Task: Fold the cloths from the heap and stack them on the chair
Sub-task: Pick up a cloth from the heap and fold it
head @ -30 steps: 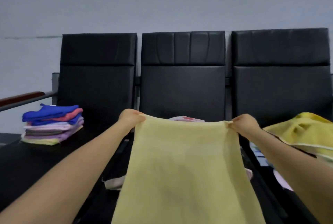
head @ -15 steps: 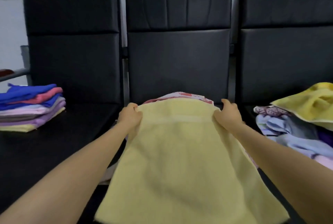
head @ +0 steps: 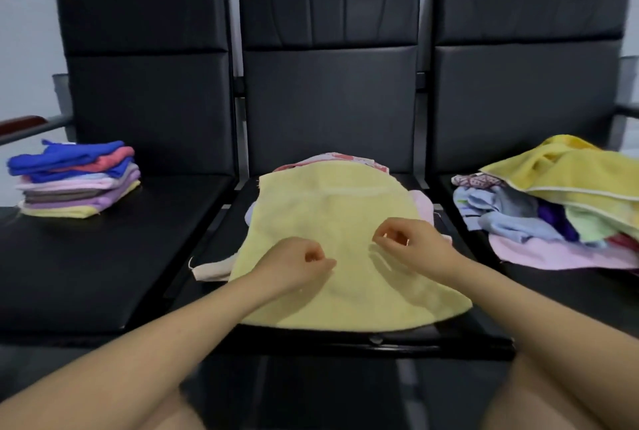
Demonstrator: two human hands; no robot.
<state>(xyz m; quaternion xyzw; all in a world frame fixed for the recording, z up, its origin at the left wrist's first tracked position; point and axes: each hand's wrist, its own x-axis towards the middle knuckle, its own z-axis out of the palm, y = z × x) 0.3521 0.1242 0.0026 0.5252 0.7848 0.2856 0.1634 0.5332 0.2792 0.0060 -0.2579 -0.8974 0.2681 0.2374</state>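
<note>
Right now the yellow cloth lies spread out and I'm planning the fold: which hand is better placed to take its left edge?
Left. The left hand hovers over the yellow cloth on its left half, nearer that edge; the right hand would probably have to cross over.

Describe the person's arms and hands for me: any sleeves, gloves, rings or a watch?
Both forearms are bare up to the frame's lower edge, with no sleeves showing. The left hand and right hand wear no gloves, and no ring, watch or bracelet is visible. Nails are too blurred to describe.
</note>
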